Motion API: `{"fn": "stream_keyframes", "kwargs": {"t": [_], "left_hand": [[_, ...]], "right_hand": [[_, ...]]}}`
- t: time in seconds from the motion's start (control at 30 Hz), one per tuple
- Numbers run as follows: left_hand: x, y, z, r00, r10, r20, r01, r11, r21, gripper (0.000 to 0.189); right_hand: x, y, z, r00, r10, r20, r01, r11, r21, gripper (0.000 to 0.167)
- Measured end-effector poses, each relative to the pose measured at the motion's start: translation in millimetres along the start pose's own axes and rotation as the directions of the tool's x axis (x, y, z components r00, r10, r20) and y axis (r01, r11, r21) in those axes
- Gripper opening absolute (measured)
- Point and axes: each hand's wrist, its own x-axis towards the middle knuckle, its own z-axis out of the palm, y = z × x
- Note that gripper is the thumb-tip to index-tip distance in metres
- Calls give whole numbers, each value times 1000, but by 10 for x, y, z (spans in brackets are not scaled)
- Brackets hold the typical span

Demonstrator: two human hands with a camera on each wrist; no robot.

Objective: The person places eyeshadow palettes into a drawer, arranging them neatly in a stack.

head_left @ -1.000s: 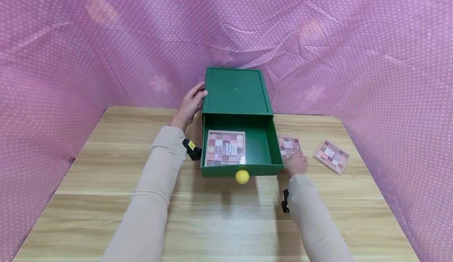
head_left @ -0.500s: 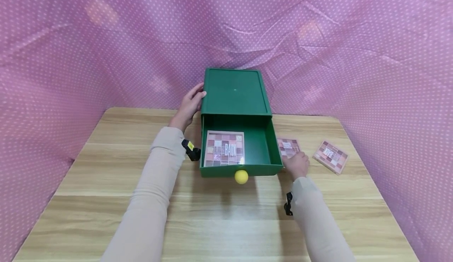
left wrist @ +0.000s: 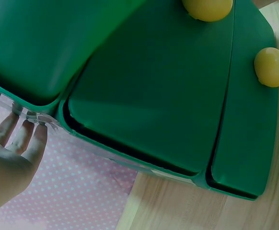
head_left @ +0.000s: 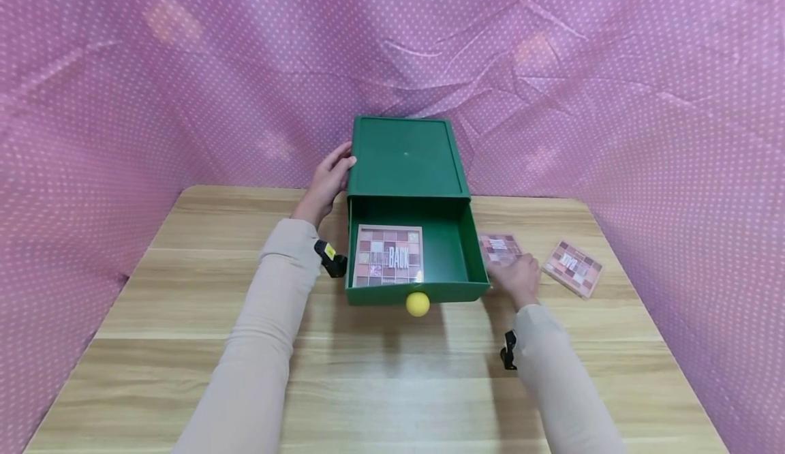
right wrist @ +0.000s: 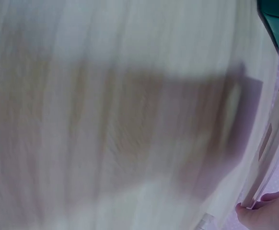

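**Two hands at the green drawer box**

On the wooden table [head_left: 380, 372], seen from the head, stands a green drawer box [head_left: 406, 157] with its drawer [head_left: 456, 249] pulled out. The left hand [head_left: 326, 183] rests flat against the box's left side, fingers straight, likely so the box does not slide. One eyeshadow palette [head_left: 389, 255] lies flat inside the drawer, on its left side. It is a square of small pink and brown blocks with white letters. A yellow knob [head_left: 418, 304] sticks out of the drawer front. The right hand [head_left: 517, 279] is just right of the drawer, over a second palette [head_left: 499, 248]; its fingers seem to hold the near edge. A third palette [head_left: 572, 268] lies further right, apart from the hand.

From the left wrist, the open fingers [left wrist: 31, 143] touch the edge of the green box, holding nothing. Two yellow knobs show here.

From the right wrist, the picture is blurry. Fingertips [right wrist: 266, 211] pinch the corner of a thin, pale palette edge [right wrist: 269, 148], lifted off the table.
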Motion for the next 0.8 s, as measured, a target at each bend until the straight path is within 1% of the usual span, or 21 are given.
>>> {"fn": "stream_keyframes", "kwargs": {"t": [0.2, 0.33, 0.4, 0.47, 0.57, 0.7, 0.8], "left_hand": [[0, 6, -9, 1000, -2, 1, 2, 1000, 7, 45], [3, 13, -5, 1000, -7, 3, 7, 1000, 5, 45], [3, 14, -5, 1000, -7, 1, 7, 1000, 4, 45], [0, 15, -4, 1000, -5, 3, 5, 1000, 4, 45], [-4, 19, -2, 1000, -3, 6, 3, 1000, 8, 45], [-7, 17, -3, 1000, -1, 11, 1, 1000, 11, 46], [-7, 12, -4, 1000, 0, 8, 0, 1000, 13, 46]], "right_hand": [[5, -28, -154, 999, -33, 2, 33, 999, 16, 102], [18, -39, -263, 999, -29, 27, 27, 999, 45, 108], [30, -45, -313, 999, -37, 27, 36, 998, 49, 108], [38, -54, -363, 998, -52, 21, 51, 997, 54, 106], [45, -80, -438, 996, -93, -9, 93, 994, 50, 99], [44, -137, -555, 988, -149, -43, 150, 988, 31, 91], [42, -202, -656, 982, -177, -72, 179, 984, 19, 87]]}}
